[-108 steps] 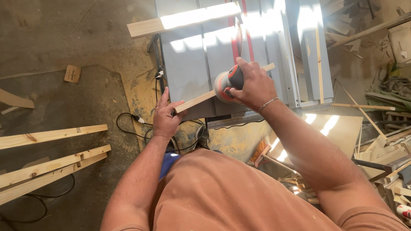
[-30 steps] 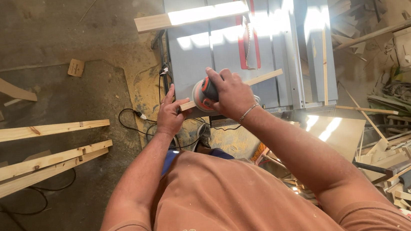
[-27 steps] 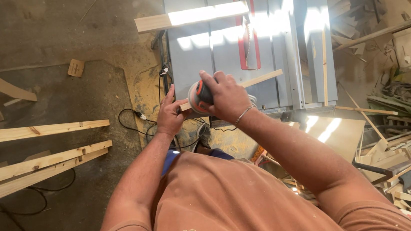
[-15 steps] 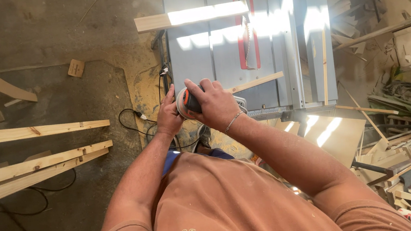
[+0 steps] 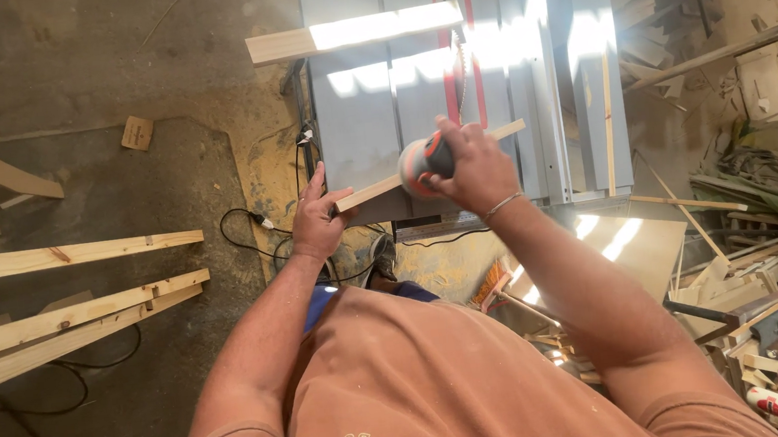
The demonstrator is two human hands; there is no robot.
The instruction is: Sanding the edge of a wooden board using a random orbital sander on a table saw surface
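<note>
- Head view: the right hand (image 5: 478, 170) has its fingers clamped on a round orange-and-black sander (image 5: 424, 163), pressed against a thin wooden strip (image 5: 377, 189) near its middle.
- The left hand (image 5: 315, 218) pinches the strip's near end, fingers closed on it, just off the near left corner of the grey table saw (image 5: 369, 106).
- The strip slants over the saw's near edge; its far end (image 5: 509, 129) looks unsanded, so by my judgement sanding is partway.
- A short board (image 5: 352, 34) lies across the saw's far edge.
</note>
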